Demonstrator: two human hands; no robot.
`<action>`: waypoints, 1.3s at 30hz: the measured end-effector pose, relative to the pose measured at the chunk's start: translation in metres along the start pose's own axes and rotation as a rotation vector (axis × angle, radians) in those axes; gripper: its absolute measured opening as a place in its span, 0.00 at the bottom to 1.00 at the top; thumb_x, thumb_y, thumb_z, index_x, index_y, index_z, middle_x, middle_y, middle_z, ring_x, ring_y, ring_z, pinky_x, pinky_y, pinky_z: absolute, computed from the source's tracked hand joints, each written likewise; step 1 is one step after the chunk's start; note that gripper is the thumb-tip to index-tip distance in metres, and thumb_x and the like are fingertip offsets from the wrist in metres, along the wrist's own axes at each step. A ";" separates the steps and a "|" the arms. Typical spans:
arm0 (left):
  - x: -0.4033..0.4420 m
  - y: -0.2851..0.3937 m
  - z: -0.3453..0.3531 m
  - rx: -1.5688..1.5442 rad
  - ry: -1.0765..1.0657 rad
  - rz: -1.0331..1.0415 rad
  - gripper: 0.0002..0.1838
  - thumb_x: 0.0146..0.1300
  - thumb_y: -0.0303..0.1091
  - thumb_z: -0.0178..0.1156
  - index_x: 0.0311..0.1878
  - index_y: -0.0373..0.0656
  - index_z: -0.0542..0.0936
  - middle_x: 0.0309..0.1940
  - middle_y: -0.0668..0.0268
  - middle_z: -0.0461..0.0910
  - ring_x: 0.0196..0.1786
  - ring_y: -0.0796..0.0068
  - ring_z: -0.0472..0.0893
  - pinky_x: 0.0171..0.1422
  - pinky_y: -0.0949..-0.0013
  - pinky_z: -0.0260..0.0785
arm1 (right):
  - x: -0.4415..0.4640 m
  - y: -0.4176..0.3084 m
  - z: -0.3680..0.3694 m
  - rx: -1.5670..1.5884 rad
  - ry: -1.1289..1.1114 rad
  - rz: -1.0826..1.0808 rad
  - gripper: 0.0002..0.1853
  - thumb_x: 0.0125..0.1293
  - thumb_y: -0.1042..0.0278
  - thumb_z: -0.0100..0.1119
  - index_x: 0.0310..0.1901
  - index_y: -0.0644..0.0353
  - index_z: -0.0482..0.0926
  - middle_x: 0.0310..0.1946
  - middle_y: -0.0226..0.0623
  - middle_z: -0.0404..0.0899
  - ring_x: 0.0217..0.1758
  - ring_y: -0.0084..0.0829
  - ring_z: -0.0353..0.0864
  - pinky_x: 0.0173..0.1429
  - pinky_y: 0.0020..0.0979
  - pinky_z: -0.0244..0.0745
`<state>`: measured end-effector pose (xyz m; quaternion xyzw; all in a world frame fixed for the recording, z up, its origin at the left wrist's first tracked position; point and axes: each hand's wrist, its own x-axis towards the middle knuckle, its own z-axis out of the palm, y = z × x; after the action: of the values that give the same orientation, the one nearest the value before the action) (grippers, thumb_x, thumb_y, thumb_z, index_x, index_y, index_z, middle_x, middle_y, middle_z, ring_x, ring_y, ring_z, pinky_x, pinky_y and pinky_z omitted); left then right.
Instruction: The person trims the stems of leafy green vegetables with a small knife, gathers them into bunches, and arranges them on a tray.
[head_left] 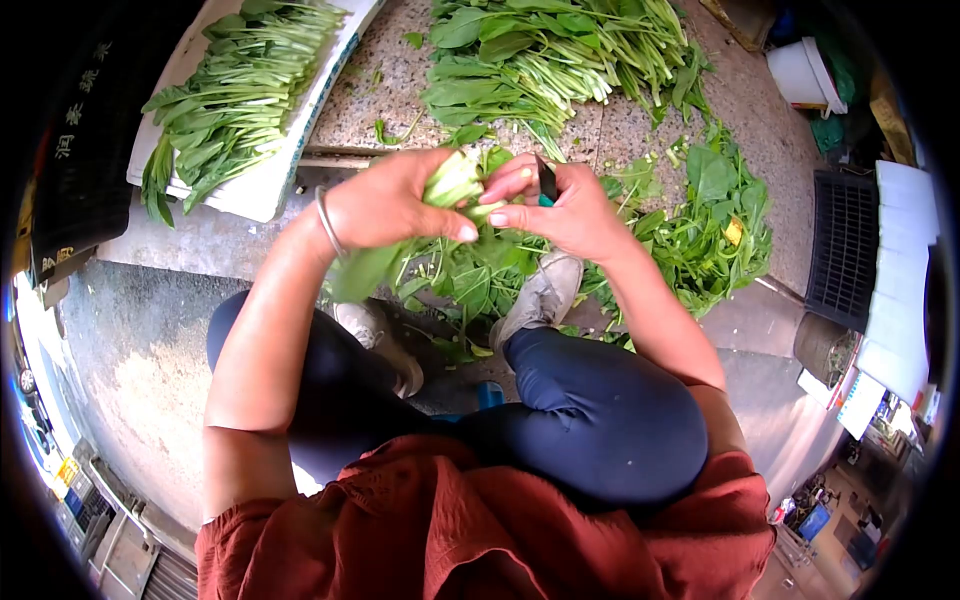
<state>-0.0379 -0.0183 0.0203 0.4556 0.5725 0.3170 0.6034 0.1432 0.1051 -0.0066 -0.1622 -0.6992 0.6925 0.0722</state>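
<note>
My left hand [392,203], with a bangle at the wrist, is closed around a bunch of leafy greens [455,182]. The pale stem ends point up and the leaves hang below, blurred. Close beside the stem ends, my right hand [575,218] grips a small knife [546,183] with a dark blade; a bit of teal shows at its handle. Fingertips of both hands nearly meet at the stems. Beyond them a large heap of leafy greens [560,60] lies on the speckled stone slab [385,95].
A white foam board [270,205] at the left bears neatly laid greens [245,95]. Loose leaves [710,220] are piled to the right, and more litter the ground between my shoes [540,290]. Farther right are a black crate [842,245] and a white bucket [803,75].
</note>
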 end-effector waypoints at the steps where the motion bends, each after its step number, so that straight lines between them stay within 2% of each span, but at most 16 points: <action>1: 0.001 -0.002 0.004 -0.011 0.011 0.027 0.21 0.48 0.31 0.70 0.44 0.37 0.73 0.33 0.70 0.76 0.36 0.81 0.73 0.42 0.75 0.67 | 0.001 0.002 0.002 0.025 -0.004 -0.025 0.10 0.51 0.72 0.68 0.37 0.59 0.82 0.34 0.30 0.80 0.35 0.20 0.77 0.43 0.23 0.72; 4: 0.002 -0.005 0.006 -0.083 0.049 0.045 0.21 0.49 0.30 0.69 0.45 0.36 0.73 0.33 0.68 0.78 0.36 0.81 0.74 0.44 0.74 0.68 | 0.002 0.000 0.002 0.079 0.004 0.006 0.10 0.53 0.71 0.66 0.39 0.59 0.82 0.34 0.30 0.81 0.34 0.20 0.77 0.42 0.24 0.72; 6: 0.003 -0.006 0.006 -0.147 0.079 0.038 0.22 0.49 0.30 0.69 0.47 0.36 0.72 0.35 0.68 0.78 0.37 0.80 0.75 0.45 0.75 0.69 | 0.010 -0.005 -0.010 -0.066 0.203 0.270 0.10 0.55 0.68 0.65 0.40 0.58 0.82 0.34 0.30 0.81 0.33 0.20 0.77 0.40 0.25 0.73; 7: 0.005 -0.007 0.006 -0.185 0.155 0.023 0.24 0.50 0.30 0.68 0.49 0.35 0.71 0.36 0.67 0.78 0.38 0.80 0.75 0.46 0.75 0.69 | 0.020 0.029 -0.023 -0.165 0.355 0.057 0.11 0.56 0.64 0.63 0.40 0.55 0.82 0.34 0.33 0.82 0.31 0.22 0.77 0.37 0.27 0.73; 9: 0.010 -0.011 0.005 -0.237 0.233 0.053 0.28 0.51 0.31 0.68 0.53 0.34 0.68 0.40 0.65 0.78 0.39 0.79 0.76 0.47 0.75 0.69 | 0.035 0.065 -0.053 -0.528 0.397 0.148 0.11 0.57 0.65 0.61 0.42 0.53 0.81 0.35 0.37 0.81 0.31 0.29 0.79 0.37 0.31 0.74; 10: 0.013 -0.014 0.005 -0.235 0.230 0.053 0.28 0.51 0.31 0.68 0.53 0.34 0.68 0.40 0.65 0.78 0.39 0.79 0.76 0.47 0.75 0.69 | 0.041 0.073 -0.060 -0.527 0.400 0.148 0.11 0.57 0.65 0.61 0.42 0.53 0.81 0.35 0.37 0.81 0.31 0.29 0.79 0.37 0.31 0.74; 12: 0.016 -0.017 0.006 -0.129 0.309 0.092 0.29 0.51 0.31 0.68 0.54 0.34 0.68 0.40 0.64 0.79 0.40 0.78 0.76 0.48 0.73 0.69 | 0.048 0.082 -0.069 -0.983 0.538 -0.029 0.12 0.57 0.69 0.57 0.43 0.52 0.80 0.37 0.38 0.80 0.34 0.36 0.80 0.41 0.34 0.75; 13: 0.017 -0.017 0.007 -0.128 0.307 0.090 0.29 0.51 0.31 0.68 0.54 0.34 0.68 0.40 0.64 0.79 0.40 0.78 0.76 0.48 0.73 0.69 | 0.049 0.082 -0.071 -1.050 0.579 0.013 0.14 0.56 0.72 0.55 0.45 0.52 0.80 0.38 0.36 0.79 0.35 0.40 0.79 0.43 0.37 0.75; 17: 0.020 -0.019 0.006 -0.023 0.298 0.046 0.26 0.51 0.35 0.69 0.50 0.34 0.71 0.36 0.63 0.80 0.37 0.78 0.76 0.46 0.72 0.69 | 0.051 0.077 -0.081 -1.087 0.623 0.038 0.15 0.55 0.71 0.56 0.45 0.51 0.80 0.41 0.36 0.79 0.38 0.41 0.79 0.44 0.38 0.75; 20: 0.023 -0.023 0.006 0.043 0.295 -0.002 0.22 0.51 0.39 0.68 0.44 0.34 0.74 0.31 0.63 0.80 0.32 0.78 0.76 0.43 0.72 0.70 | 0.054 0.078 -0.092 -1.073 0.547 0.174 0.15 0.55 0.68 0.56 0.45 0.50 0.80 0.42 0.34 0.79 0.39 0.38 0.79 0.45 0.37 0.74; 21: 0.023 -0.024 0.006 0.063 0.302 -0.030 0.20 0.52 0.40 0.68 0.41 0.34 0.75 0.28 0.64 0.80 0.30 0.77 0.76 0.41 0.72 0.70 | 0.054 0.075 -0.094 -1.076 0.506 0.208 0.14 0.56 0.62 0.56 0.45 0.49 0.80 0.43 0.33 0.79 0.42 0.36 0.78 0.47 0.36 0.74; 25: 0.023 -0.023 0.007 0.034 0.316 -0.021 0.19 0.52 0.41 0.67 0.38 0.35 0.76 0.26 0.65 0.80 0.28 0.78 0.75 0.38 0.72 0.70 | 0.054 0.066 -0.092 -1.175 0.436 0.174 0.16 0.57 0.57 0.56 0.46 0.49 0.79 0.44 0.31 0.79 0.45 0.36 0.78 0.49 0.36 0.73; 27: 0.022 -0.023 0.007 0.028 0.351 -0.030 0.18 0.53 0.41 0.67 0.38 0.35 0.77 0.26 0.65 0.80 0.28 0.79 0.75 0.37 0.72 0.70 | 0.057 0.063 -0.085 -1.341 0.415 0.216 0.19 0.56 0.53 0.57 0.48 0.50 0.78 0.46 0.31 0.78 0.47 0.35 0.77 0.51 0.36 0.72; 31: 0.021 -0.022 0.007 0.014 0.357 -0.012 0.17 0.54 0.40 0.67 0.38 0.36 0.77 0.25 0.65 0.79 0.27 0.80 0.75 0.37 0.72 0.69 | 0.064 0.043 -0.078 -1.411 0.314 0.350 0.21 0.56 0.52 0.58 0.51 0.50 0.77 0.47 0.34 0.77 0.49 0.34 0.76 0.52 0.36 0.72; 33: 0.020 -0.022 0.007 0.002 0.351 -0.009 0.16 0.54 0.40 0.66 0.36 0.36 0.77 0.24 0.66 0.79 0.27 0.80 0.74 0.36 0.72 0.69 | 0.067 0.030 -0.077 -1.244 0.232 0.588 0.23 0.56 0.53 0.58 0.52 0.51 0.76 0.47 0.37 0.76 0.50 0.35 0.76 0.54 0.36 0.71; 39: 0.019 -0.023 0.005 0.058 0.346 -0.011 0.16 0.53 0.40 0.66 0.34 0.37 0.77 0.22 0.68 0.77 0.25 0.80 0.73 0.35 0.72 0.68 | 0.067 0.047 -0.085 -1.306 0.267 0.497 0.23 0.54 0.56 0.60 0.53 0.50 0.75 0.45 0.37 0.77 0.49 0.35 0.77 0.54 0.35 0.71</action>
<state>-0.0333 -0.0111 -0.0090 0.4085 0.6793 0.3707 0.4841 0.1142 0.2066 -0.0591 -0.4107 -0.8987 0.1021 -0.1147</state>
